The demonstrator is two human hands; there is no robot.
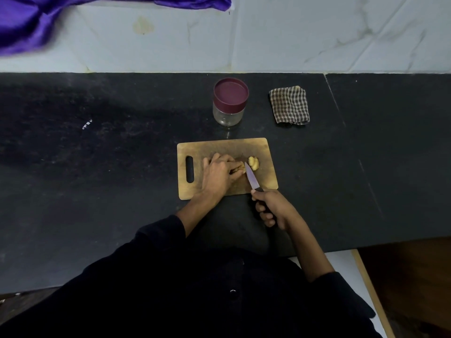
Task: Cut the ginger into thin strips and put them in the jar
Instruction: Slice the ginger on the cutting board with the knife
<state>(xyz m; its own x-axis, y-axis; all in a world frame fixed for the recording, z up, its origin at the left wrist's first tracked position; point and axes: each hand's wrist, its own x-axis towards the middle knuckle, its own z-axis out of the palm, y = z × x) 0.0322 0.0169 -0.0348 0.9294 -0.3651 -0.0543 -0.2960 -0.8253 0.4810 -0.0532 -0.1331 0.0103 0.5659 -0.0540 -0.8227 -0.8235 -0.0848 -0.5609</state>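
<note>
While lidded, jar (229, 103) empty; ginger (253, 163) on board (219, 147)

Folded brown-and-white checked cloth (289, 105) on black speckled stone counter (97, 167), near back edge. Purple satin fabric (36, 18) hanging over white marble-pattern wall tiles (317, 32).

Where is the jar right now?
In the head view the jar, lid on, stands on the black counter just beyond the cutting board's far edge, with the folded checked cloth to its right.
</note>
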